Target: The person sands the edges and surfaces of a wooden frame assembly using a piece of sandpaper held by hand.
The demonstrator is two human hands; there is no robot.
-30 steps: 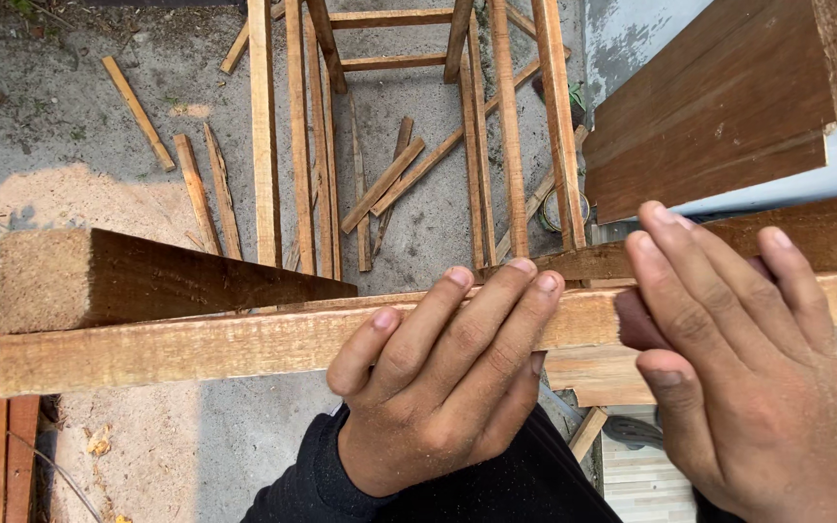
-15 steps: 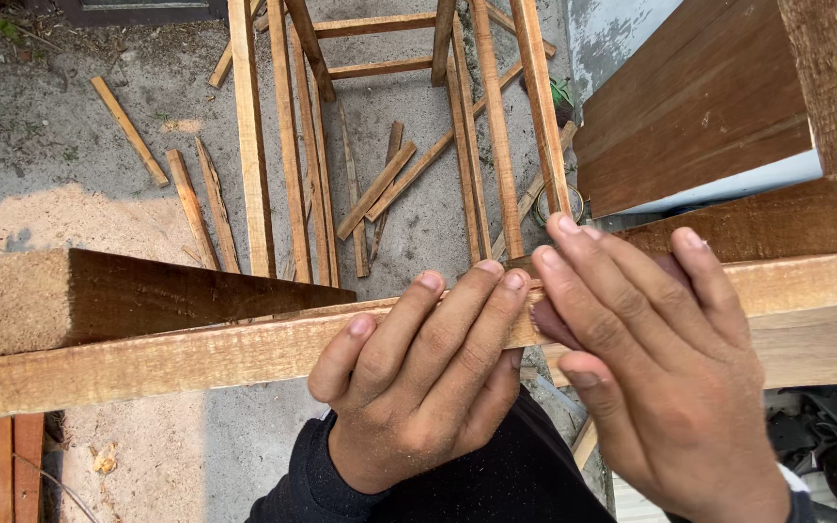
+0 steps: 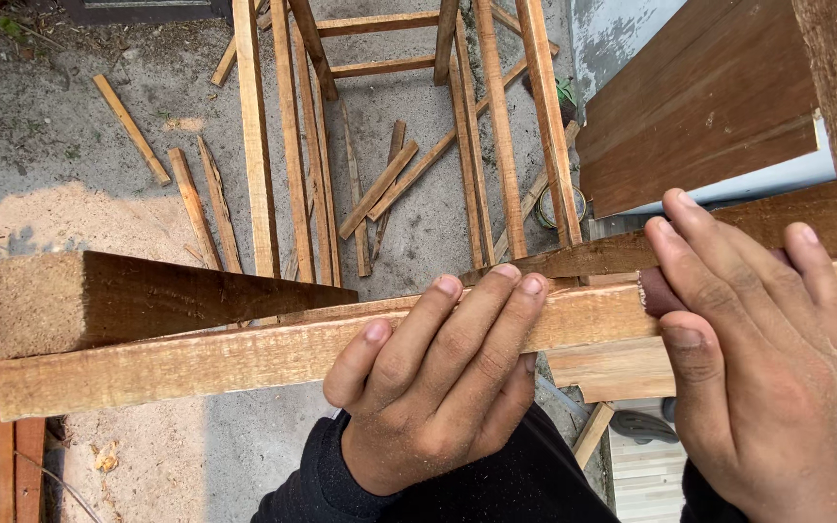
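Concrete ground (image 3: 70, 145) lies below me, dusted with pale sawdust (image 3: 60, 218) at the left and littered with loose wood offcuts (image 3: 133, 126), with slatted wooden frames (image 3: 293, 145) lying flat farther up. Nearer, at the left, a thick wedge-cut block (image 3: 128, 295) sits just behind the long rough-sawn wooden beam (image 3: 196, 358) that crosses my view from left to right. My left hand (image 3: 438, 378) lies over the beam's middle, fingers (image 3: 481, 320) pressed close together and curled over its top edge, the grip clamping it down. Further right, my right hand (image 3: 758, 368) holds a small dark reddish piece (image 3: 659, 291) against the beam; its fingers lie flat and together on top of that piece, pinching it with the thumb. I cannot tell what the piece is. Dark brown boards (image 3: 699, 107) lean at the upper right. I judge the beam stiff, fairly heavy and splintery, best held from above along its edges, as now.
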